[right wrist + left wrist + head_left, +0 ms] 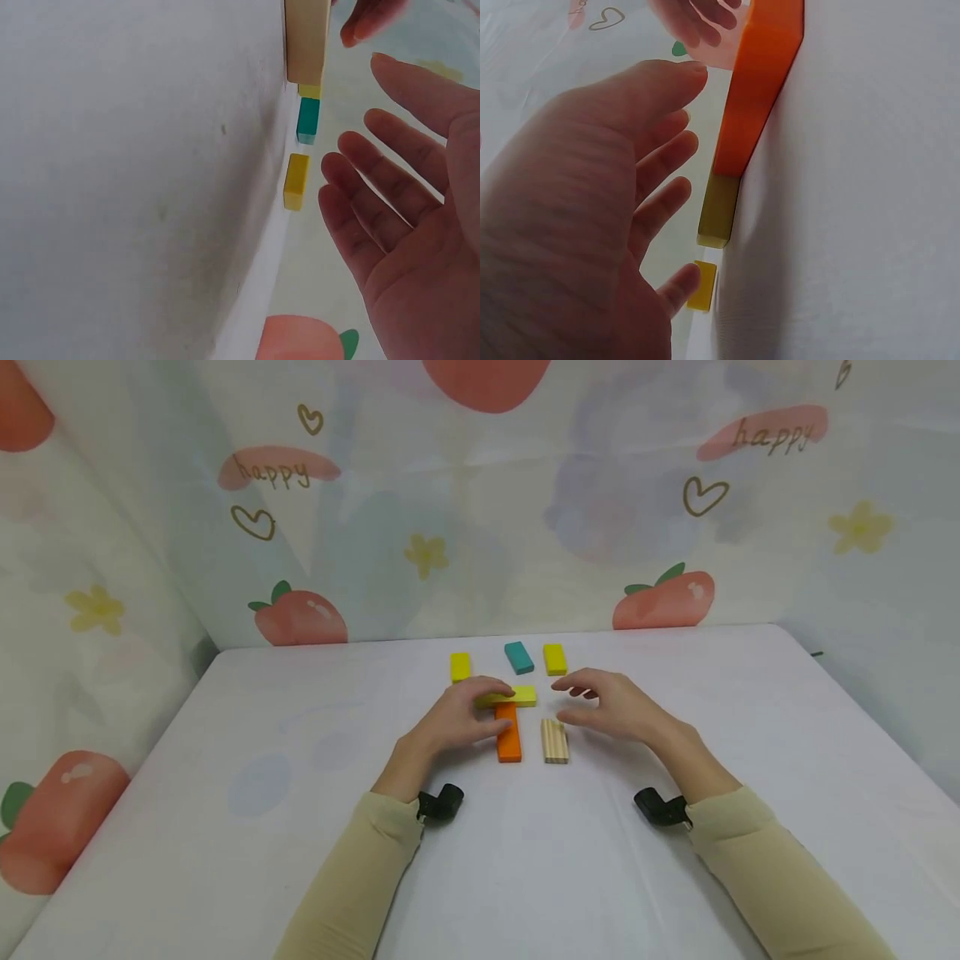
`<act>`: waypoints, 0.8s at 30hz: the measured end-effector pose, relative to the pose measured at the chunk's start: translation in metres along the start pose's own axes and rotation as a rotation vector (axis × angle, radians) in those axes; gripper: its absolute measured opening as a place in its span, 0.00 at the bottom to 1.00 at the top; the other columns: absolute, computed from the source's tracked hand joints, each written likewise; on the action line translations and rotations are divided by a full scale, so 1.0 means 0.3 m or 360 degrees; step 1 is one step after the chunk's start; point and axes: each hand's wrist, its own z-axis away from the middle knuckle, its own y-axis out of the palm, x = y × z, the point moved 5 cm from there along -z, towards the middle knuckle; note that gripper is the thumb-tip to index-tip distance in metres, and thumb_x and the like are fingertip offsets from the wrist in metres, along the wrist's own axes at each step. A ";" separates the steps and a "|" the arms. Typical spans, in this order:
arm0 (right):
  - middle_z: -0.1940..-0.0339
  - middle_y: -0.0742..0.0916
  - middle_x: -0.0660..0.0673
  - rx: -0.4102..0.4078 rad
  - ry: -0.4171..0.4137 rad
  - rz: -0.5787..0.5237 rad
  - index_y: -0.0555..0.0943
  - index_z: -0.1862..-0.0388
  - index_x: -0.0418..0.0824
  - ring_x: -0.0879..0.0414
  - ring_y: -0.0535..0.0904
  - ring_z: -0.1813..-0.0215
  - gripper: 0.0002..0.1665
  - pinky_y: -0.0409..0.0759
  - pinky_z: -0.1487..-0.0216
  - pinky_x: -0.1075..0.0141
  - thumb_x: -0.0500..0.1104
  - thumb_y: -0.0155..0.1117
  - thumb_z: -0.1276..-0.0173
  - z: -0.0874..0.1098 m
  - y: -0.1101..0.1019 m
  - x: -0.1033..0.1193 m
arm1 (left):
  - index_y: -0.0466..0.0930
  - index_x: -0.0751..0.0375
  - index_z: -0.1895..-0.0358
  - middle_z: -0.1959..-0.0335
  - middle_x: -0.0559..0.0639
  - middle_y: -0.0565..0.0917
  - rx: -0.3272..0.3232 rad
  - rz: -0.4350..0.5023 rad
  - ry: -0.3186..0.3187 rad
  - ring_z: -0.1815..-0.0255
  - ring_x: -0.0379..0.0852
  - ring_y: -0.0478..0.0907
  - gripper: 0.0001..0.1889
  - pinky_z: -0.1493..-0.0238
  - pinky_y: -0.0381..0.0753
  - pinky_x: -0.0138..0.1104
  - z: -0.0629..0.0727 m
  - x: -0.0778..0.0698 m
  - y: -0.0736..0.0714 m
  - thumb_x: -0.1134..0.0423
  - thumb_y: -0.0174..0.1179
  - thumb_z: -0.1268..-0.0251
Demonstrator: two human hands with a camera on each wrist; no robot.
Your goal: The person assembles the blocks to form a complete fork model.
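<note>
My left hand (459, 717) hovers over the left side of the blocks, fingers loosely bent and thumb apart, gripping nothing. Beneath its fingertips lie an orange block (509, 745) pointing toward me and a yellow block (527, 696) set crosswise at its far end, partly hidden by the fingers. My right hand (618, 706) is held just right of these, its relaxed fingers pointing left with nothing between them. Near its thumb lies a striped wood-coloured block (555, 745), parallel to the orange one. In the right wrist view the palm and spread fingers (386, 199) show bare.
Farther back on the white-covered table (315, 860) lie a yellow block (460, 665), a tilted teal block (519, 657) and another yellow block (555, 659). A patterned cloth wall (480, 527) rises behind the table's back edge. Both wrists wear black cameras (442, 803).
</note>
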 end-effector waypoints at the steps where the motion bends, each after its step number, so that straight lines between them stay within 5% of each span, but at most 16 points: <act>1: 0.36 0.83 0.39 0.0010 -0.0007 0.0004 0.78 0.33 0.39 0.40 0.76 0.37 0.29 0.76 0.34 0.42 0.47 0.70 0.30 0.004 0.003 0.005 | 0.81 0.54 0.37 0.34 0.46 0.79 0.0004 0.0003 -0.0004 0.29 0.46 0.71 0.22 0.25 0.67 0.42 0.002 0.001 -0.001 0.59 0.69 0.33; 24: 0.36 0.83 0.43 0.0217 -0.0131 0.0077 0.83 0.39 0.43 0.42 0.74 0.33 0.30 0.71 0.30 0.40 0.52 0.77 0.37 0.059 0.055 0.052 | 0.83 0.54 0.39 0.34 0.46 0.80 0.0059 -0.0056 0.0013 0.27 0.46 0.69 0.20 0.23 0.64 0.42 0.011 0.004 0.009 0.58 0.69 0.32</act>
